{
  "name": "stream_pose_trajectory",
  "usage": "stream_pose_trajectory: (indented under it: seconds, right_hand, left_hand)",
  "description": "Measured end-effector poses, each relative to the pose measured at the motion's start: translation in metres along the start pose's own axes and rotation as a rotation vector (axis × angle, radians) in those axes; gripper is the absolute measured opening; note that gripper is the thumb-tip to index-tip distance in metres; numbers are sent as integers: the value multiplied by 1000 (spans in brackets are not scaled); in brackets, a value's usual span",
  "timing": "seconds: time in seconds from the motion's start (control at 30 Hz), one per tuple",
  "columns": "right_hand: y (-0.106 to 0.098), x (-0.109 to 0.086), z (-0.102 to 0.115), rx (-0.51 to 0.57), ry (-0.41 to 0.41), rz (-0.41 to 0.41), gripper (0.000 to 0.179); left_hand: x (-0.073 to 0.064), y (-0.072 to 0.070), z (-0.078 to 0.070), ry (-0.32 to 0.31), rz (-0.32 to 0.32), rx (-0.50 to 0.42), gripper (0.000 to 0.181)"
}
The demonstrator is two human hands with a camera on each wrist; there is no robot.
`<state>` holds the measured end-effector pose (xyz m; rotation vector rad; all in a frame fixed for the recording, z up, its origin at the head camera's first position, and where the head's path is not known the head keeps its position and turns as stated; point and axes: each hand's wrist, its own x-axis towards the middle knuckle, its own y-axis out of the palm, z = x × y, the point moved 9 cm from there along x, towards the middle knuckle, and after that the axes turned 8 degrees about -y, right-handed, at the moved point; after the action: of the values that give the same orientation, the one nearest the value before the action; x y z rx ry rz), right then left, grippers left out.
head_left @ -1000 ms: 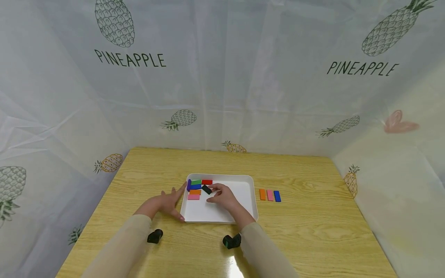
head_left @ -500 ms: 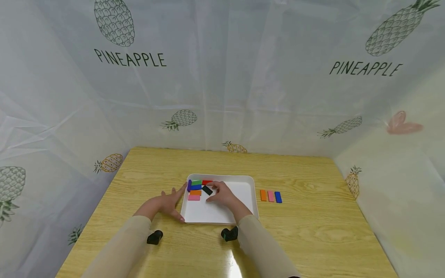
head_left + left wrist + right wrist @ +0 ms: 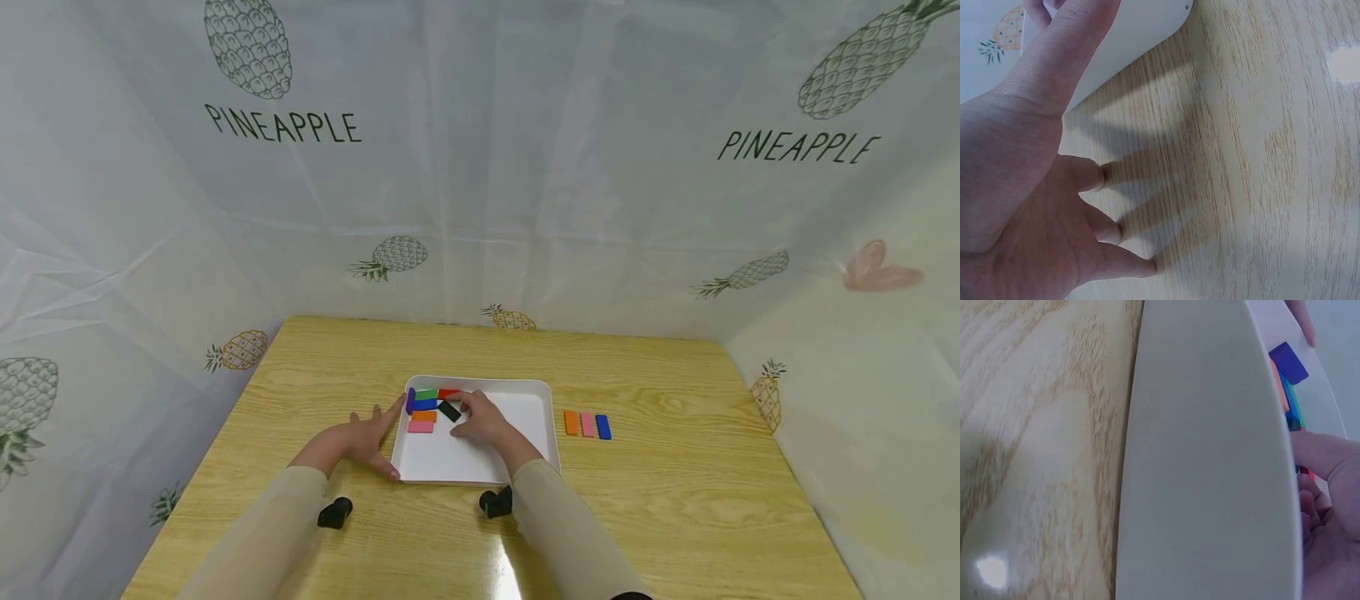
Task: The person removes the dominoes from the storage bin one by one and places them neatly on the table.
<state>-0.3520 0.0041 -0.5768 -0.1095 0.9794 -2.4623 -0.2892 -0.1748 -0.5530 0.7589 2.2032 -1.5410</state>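
In the head view a white tray [image 3: 480,477] lies on the table. My left hand [image 3: 365,439] rests against its left side with spread fingers; the left wrist view shows the palm and fingertips [image 3: 1090,174] on the wood. My right hand [image 3: 482,421] reaches into the tray, thumb and index finger apart around a slanted black block [image 3: 449,411]. The index finger partly covers a red block [image 3: 446,393]; some fingers are hidden. Beside them lie a purple block [image 3: 410,401], a green block [image 3: 427,394], a blue block [image 3: 425,405], an orange block [image 3: 423,417] and a pink block [image 3: 420,427].
Right of the tray, an orange block [image 3: 571,422], a pink block [image 3: 587,425] and a blue block [image 3: 603,427] stand in a row on the wooden table [image 3: 675,500]. Pineapple-printed sheeting [image 3: 480,192] surrounds the table. Black devices [image 3: 495,502] are at both wrists.
My right index finger has shifted slightly away from me, over the red block. The black block keeps its slanted place in the tray. My left hand stays put; the head view drifts slightly.
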Motion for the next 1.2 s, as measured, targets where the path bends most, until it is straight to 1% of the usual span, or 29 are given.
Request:
stream_pose_trajectory:
  seconds: [0.13, 0.37, 0.73, 0.97, 1.2]
  right_hand:
    - [2, 1, 0, -43, -1, 25, 58]
    - [2, 2, 0, -41, 8, 41, 54]
    - [1, 1, 0, -18, -7, 28, 41]
    - [1, 1, 0, -34, -19, 38, 42]
    - [1, 0, 2, -39, -48, 41, 29]
  left_hand:
    - [-2, -2, -2, 5, -3, 1, 134]
    - [-4, -3, -4, 10, -12, 7, 134]
    - [-3, -2, -4, 5, -11, -1, 134]
    - [-4, -4, -5, 8, -18, 7, 134]
    - [-3, -3, -4, -2, -10, 6, 134]
